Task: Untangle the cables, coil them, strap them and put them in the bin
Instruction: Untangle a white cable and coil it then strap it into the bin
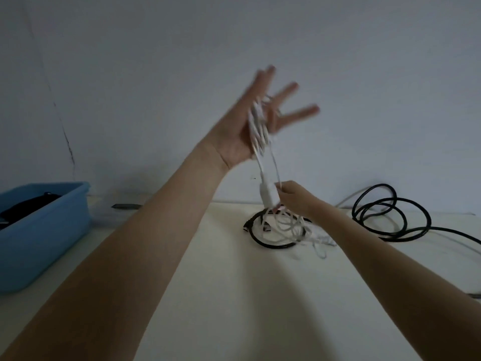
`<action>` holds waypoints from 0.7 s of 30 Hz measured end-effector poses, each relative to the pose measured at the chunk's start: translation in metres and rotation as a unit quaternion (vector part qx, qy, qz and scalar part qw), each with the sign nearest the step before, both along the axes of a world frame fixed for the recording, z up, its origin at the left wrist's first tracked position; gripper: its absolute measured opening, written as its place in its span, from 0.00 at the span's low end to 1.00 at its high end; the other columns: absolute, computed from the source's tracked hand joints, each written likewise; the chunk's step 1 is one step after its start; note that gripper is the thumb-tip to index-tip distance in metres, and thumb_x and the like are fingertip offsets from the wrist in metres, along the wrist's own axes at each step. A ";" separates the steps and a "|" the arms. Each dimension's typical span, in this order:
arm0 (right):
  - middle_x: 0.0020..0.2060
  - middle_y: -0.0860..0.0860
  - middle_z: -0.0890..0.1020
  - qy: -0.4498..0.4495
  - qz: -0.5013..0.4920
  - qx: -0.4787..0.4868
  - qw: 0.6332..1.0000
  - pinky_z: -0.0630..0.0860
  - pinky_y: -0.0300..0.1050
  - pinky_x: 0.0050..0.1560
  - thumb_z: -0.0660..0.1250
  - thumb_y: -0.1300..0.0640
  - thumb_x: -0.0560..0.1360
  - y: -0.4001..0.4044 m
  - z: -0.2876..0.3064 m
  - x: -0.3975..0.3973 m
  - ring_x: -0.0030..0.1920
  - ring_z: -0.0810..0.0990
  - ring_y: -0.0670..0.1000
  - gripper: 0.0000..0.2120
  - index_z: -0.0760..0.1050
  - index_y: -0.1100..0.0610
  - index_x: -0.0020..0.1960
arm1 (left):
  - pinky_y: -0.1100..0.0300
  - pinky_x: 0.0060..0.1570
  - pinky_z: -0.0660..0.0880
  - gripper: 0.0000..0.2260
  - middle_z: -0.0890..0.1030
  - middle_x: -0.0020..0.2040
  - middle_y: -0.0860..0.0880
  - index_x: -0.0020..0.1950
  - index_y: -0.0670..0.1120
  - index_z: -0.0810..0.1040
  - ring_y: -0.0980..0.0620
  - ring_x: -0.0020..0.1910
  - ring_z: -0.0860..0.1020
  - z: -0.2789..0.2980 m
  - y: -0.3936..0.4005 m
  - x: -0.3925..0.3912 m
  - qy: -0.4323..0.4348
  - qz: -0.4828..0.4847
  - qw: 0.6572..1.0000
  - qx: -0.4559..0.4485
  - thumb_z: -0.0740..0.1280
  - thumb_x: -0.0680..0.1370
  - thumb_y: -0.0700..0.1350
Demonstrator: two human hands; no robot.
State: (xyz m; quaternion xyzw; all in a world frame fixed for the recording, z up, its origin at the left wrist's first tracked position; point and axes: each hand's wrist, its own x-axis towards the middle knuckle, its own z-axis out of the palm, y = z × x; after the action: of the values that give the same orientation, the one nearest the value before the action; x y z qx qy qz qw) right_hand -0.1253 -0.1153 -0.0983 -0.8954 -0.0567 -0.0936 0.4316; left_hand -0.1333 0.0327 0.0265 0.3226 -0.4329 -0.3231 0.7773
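Plain grey-white wall behind; a pale tabletop [234, 295] in dim light. A blue bin [39, 241] is seen at the left edge of the table, something dark already lying inside it.

The left hand [260, 121] is raised high, palm turned toward the camera, fingers straight and spread. Several turns of the white cable [256, 131] are looped over the palm and around the hand; nothing is pinched, the coil is carried on the open hand. The fingers are blurred.

The right hand [294, 199] is held lower, just above the table, fingers curled and pinching the white cable beside a white plug body [266, 195]. The rest of the white cable trails down into a loose heap on the table, lying over a small black cable ring [270, 243]. A larger black cable [385, 217] is sprawled in loops at the right, well apart from the bin.

Step judged: coiling of the white cable, roughly half wound. Strapping and binning are not yet done; no strap can be made out.

For a clean coil, light tension is best kept between the two hands, and each turn laid beside the last. The slack is better fed slowly, so that the heap is not dragged up with the black ring snagged in it. Spread fingers are advised until the strap is on, lest the turns slip off.
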 end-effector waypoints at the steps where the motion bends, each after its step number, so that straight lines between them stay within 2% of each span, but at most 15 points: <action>1: 0.35 0.57 0.78 0.012 -0.012 -0.023 1.000 0.70 0.36 0.37 0.56 0.53 0.81 -0.005 -0.002 0.001 0.32 0.74 0.47 0.20 0.76 0.63 0.38 | 0.59 0.38 0.81 0.37 0.65 0.69 0.43 0.64 0.50 0.70 0.31 0.48 0.80 0.010 0.002 0.004 0.046 0.022 0.998 -0.045 0.78 0.56 0.43; 2: 0.39 0.58 0.81 0.020 -0.022 -0.053 0.998 0.69 0.38 0.39 0.56 0.51 0.81 -0.010 -0.004 0.003 0.35 0.73 0.49 0.20 0.77 0.62 0.39 | 0.58 0.34 0.81 0.33 0.64 0.70 0.42 0.62 0.50 0.71 0.30 0.49 0.79 0.017 0.002 0.008 0.081 0.051 0.993 -0.069 0.75 0.58 0.42; 3: 0.42 0.59 0.82 0.025 -0.023 -0.097 0.995 0.68 0.41 0.41 0.57 0.50 0.80 -0.010 -0.004 0.004 0.37 0.73 0.50 0.19 0.78 0.61 0.41 | 0.55 0.34 0.82 0.32 0.62 0.71 0.42 0.65 0.51 0.70 0.31 0.54 0.77 0.021 0.002 0.011 0.097 0.092 0.989 -0.067 0.73 0.62 0.42; 5: 0.46 0.58 0.82 0.034 -0.019 -0.218 0.975 0.70 0.44 0.45 0.58 0.50 0.80 -0.003 -0.001 0.004 0.40 0.75 0.52 0.15 0.75 0.59 0.43 | 0.46 0.47 0.80 0.30 0.55 0.77 0.46 0.75 0.55 0.59 0.38 0.70 0.66 0.019 -0.006 0.016 0.055 0.190 0.980 -0.010 0.67 0.75 0.44; 6: 0.45 0.57 0.81 0.021 -0.023 -0.278 0.960 0.70 0.46 0.50 0.57 0.51 0.80 0.001 0.001 0.004 0.43 0.76 0.54 0.13 0.72 0.57 0.42 | 0.46 0.52 0.76 0.30 0.50 0.78 0.50 0.76 0.58 0.53 0.45 0.72 0.63 0.012 -0.012 0.020 -0.002 0.239 0.970 0.043 0.63 0.79 0.45; 8: 0.36 0.51 0.76 -0.057 -0.021 -0.377 0.924 0.68 0.48 0.57 0.55 0.52 0.81 0.011 0.007 0.000 0.43 0.75 0.55 0.14 0.65 0.56 0.39 | 0.53 0.55 0.73 0.29 0.48 0.78 0.53 0.76 0.61 0.47 0.60 0.62 0.73 -0.010 -0.015 0.027 -0.124 0.317 0.923 0.179 0.59 0.81 0.48; 9: 0.31 0.49 0.72 -0.115 -0.010 -0.409 0.905 0.67 0.47 0.57 0.54 0.52 0.81 0.015 0.011 -0.005 0.39 0.73 0.55 0.14 0.63 0.55 0.38 | 0.53 0.57 0.71 0.30 0.48 0.78 0.53 0.76 0.62 0.45 0.62 0.60 0.74 -0.021 -0.014 0.031 -0.167 0.340 0.897 0.229 0.59 0.81 0.49; 11: 0.28 0.48 0.69 -0.207 0.006 -0.421 0.883 0.68 0.45 0.49 0.53 0.51 0.82 0.016 0.022 -0.014 0.34 0.73 0.55 0.13 0.66 0.56 0.42 | 0.50 0.67 0.64 0.32 0.46 0.78 0.52 0.76 0.61 0.43 0.51 0.73 0.62 -0.041 -0.007 0.042 -0.238 0.358 0.838 0.335 0.60 0.80 0.54; 12: 0.30 0.49 0.72 -0.229 0.007 -0.423 0.877 0.69 0.44 0.44 0.53 0.51 0.82 0.013 0.029 -0.018 0.35 0.75 0.55 0.12 0.69 0.57 0.46 | 0.50 0.68 0.63 0.33 0.46 0.78 0.51 0.76 0.61 0.42 0.48 0.75 0.57 -0.050 -0.002 0.045 -0.264 0.348 0.807 0.397 0.60 0.78 0.57; 13: 0.33 0.52 0.76 -0.241 -0.001 -0.434 0.868 0.68 0.44 0.42 0.54 0.51 0.81 0.009 0.037 -0.020 0.37 0.78 0.56 0.12 0.72 0.58 0.50 | 0.50 0.67 0.64 0.35 0.45 0.78 0.51 0.76 0.60 0.41 0.46 0.75 0.59 -0.059 0.004 0.047 -0.266 0.319 0.797 0.439 0.60 0.77 0.59; 15: 0.39 0.54 0.80 -0.266 -0.015 -0.472 0.840 0.68 0.45 0.44 0.57 0.52 0.81 -0.001 0.050 -0.023 0.39 0.78 0.56 0.11 0.73 0.58 0.50 | 0.53 0.61 0.74 0.36 0.50 0.78 0.50 0.77 0.59 0.44 0.44 0.65 0.74 -0.070 0.014 0.049 -0.188 0.227 0.839 0.458 0.60 0.75 0.61; 16: 0.38 0.54 0.81 -0.280 -0.016 -0.491 0.825 0.68 0.45 0.47 0.59 0.53 0.80 -0.006 0.053 -0.023 0.38 0.77 0.56 0.10 0.73 0.58 0.45 | 0.56 0.54 0.78 0.35 0.57 0.77 0.49 0.77 0.57 0.48 0.44 0.57 0.80 -0.072 0.018 0.048 -0.143 0.177 0.860 0.457 0.60 0.74 0.60; 17: 0.35 0.54 0.81 -0.293 -0.021 -0.511 0.808 0.68 0.46 0.48 0.62 0.54 0.78 -0.009 0.055 -0.022 0.35 0.76 0.56 0.10 0.73 0.58 0.41 | 0.61 0.47 0.80 0.33 0.66 0.73 0.47 0.76 0.55 0.52 0.47 0.50 0.83 -0.073 0.020 0.045 -0.132 0.144 0.862 0.468 0.61 0.74 0.59; 19: 0.28 0.52 0.78 -0.358 -0.036 -0.539 0.762 0.68 0.46 0.44 0.66 0.56 0.73 -0.012 0.052 -0.016 0.30 0.75 0.55 0.11 0.73 0.58 0.34 | 0.68 0.30 0.76 0.24 0.80 0.59 0.43 0.72 0.50 0.63 0.54 0.35 0.82 -0.075 0.022 0.036 -0.188 0.110 0.829 0.516 0.63 0.77 0.52; 21: 0.25 0.50 0.75 -0.392 -0.077 -0.546 0.736 0.64 0.47 0.44 0.62 0.55 0.71 -0.012 0.053 -0.016 0.30 0.75 0.54 0.11 0.73 0.57 0.31 | 0.70 0.23 0.69 0.13 0.84 0.46 0.43 0.65 0.47 0.73 0.59 0.23 0.74 -0.073 0.019 0.026 -0.225 0.049 0.808 0.542 0.61 0.80 0.43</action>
State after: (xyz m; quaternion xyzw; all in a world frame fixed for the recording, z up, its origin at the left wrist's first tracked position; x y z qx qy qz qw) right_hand -0.1416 -0.1274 -0.0451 -0.8624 -0.1933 -0.4226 -0.2008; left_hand -0.1069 0.0512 -0.0464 0.7759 -0.3340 -0.3847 0.3719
